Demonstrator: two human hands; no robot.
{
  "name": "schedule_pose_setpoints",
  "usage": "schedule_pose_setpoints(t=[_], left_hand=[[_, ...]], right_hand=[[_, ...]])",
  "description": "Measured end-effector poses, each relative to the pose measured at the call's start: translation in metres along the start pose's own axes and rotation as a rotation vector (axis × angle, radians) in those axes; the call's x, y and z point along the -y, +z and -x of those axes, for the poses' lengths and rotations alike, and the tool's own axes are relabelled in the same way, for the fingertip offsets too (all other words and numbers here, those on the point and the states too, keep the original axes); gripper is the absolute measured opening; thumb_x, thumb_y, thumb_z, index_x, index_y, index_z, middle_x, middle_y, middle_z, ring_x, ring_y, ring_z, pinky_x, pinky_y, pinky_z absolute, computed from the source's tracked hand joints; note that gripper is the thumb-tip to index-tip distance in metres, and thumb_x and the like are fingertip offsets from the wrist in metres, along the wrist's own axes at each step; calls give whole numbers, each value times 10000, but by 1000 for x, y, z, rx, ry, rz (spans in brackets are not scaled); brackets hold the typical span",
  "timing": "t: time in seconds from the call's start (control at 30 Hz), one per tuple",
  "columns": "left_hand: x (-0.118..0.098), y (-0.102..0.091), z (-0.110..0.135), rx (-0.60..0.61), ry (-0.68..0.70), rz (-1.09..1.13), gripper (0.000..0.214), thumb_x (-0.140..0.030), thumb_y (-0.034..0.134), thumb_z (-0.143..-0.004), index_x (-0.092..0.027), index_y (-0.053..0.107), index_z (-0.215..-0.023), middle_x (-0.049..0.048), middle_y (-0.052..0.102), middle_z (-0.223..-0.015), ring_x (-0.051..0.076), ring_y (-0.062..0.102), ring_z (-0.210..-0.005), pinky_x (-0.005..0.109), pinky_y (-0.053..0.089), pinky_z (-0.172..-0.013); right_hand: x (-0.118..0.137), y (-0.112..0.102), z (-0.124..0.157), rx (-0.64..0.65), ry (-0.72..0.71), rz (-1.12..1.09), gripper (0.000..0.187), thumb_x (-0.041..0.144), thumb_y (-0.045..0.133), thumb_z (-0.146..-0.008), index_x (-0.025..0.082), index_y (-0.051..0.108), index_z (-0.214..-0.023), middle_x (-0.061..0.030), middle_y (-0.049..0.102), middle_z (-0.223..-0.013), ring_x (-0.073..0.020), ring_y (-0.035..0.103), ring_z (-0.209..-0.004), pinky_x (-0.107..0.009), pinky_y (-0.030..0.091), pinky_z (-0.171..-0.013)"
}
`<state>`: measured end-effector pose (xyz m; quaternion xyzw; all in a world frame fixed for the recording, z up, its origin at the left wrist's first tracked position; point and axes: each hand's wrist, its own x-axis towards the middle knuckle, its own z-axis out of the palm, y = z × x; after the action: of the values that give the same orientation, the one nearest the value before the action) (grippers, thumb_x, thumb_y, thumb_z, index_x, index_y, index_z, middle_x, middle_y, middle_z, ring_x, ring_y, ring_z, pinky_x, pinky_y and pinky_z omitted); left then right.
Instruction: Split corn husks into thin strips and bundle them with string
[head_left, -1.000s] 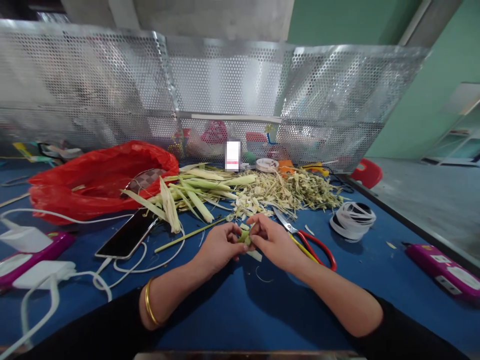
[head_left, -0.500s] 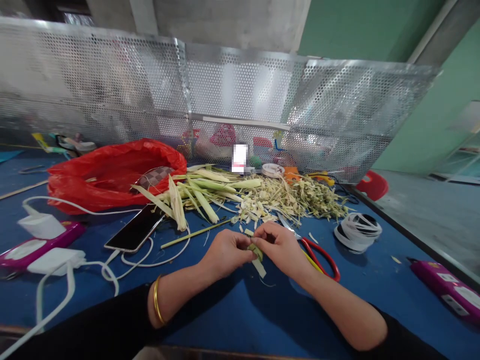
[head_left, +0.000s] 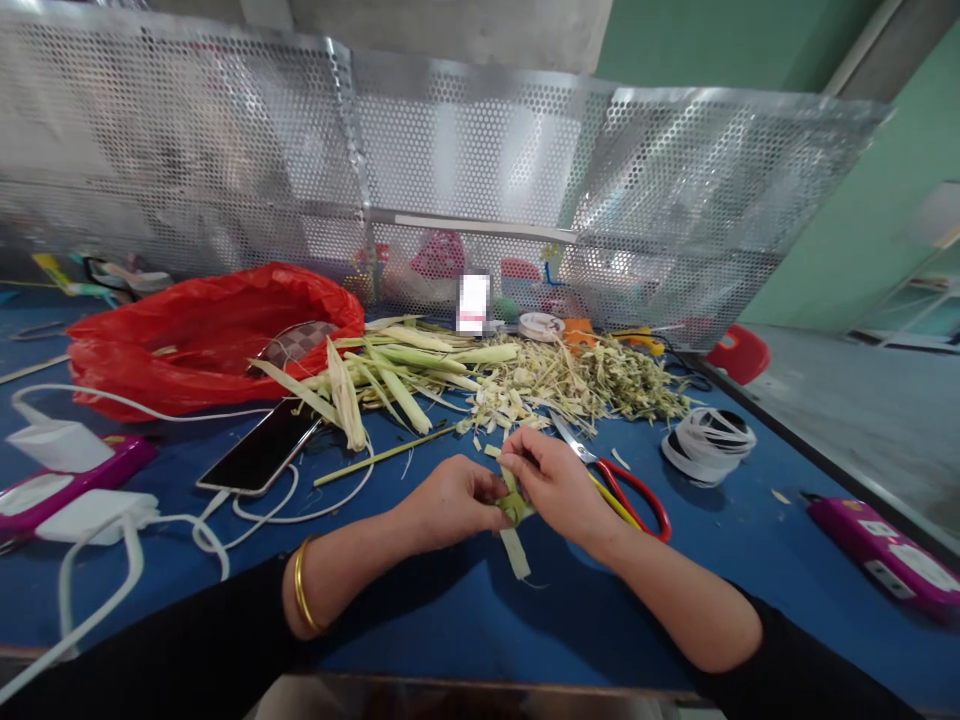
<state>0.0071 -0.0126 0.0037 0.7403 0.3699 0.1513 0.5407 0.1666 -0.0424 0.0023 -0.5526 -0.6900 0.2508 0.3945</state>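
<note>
The green folded leaf piece [head_left: 513,508] sits between the two hands, just above the bench [head_left: 480,640] or touching it; which of the two cannot be told. It lies at 3 o'clock from the tips of the left hand [head_left: 446,507] and at about 8 o'clock from the middle of the right hand [head_left: 556,492]. It is small, pale to mid green, with bands that seem to cross or fold over one another at the middle. A flat, paler strip [head_left: 515,555] trails from it toward 6 o'clock, and a short tail pokes out toward 11 o'clock, beside the right fingertips. Its far side is partly hidden by the hands.

The left fingers are drawn narrow, thumb and forefinger pinching the piece's 9 o'clock edge. The right fingers are likewise close together, thumb against forefinger at its upper side; their exact contact is hidden.

From the piece, a thin green stalk [head_left: 382,458] lies at 10 o'clock, red-handled scissors [head_left: 600,464] near the right hand at 2 o'clock, a heap of pale husks [head_left: 405,375] at 11 o'clock and shredded scraps [head_left: 517,385] at 12 o'clock.
</note>
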Motion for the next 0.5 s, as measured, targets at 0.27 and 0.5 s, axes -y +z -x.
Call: schedule_pose_setpoints(t=[0.27, 0.5], left_hand=[[-1, -7, 3, 221, 0, 176, 174, -318, 632, -712, -159, 610, -642, -45, 516, -535, 72, 379, -428, 214, 266, -435], [-6, 7, 4, 133, -145, 236, 338, -476, 679, -661, -149, 599, -632, -45, 476, -490, 79, 359, -431, 231, 221, -434]], right_hand=[[1, 1, -1, -158, 40, -33, 161, 273, 471, -870, 217, 474, -719, 58, 455, -519, -117, 436, -491, -237, 333, -522], [0, 6, -2, -139, -58, 22, 119, 260, 498, -866, 206, 505, -760, 36, 511, -634, -118, 456, -578, -227, 335, -558]])
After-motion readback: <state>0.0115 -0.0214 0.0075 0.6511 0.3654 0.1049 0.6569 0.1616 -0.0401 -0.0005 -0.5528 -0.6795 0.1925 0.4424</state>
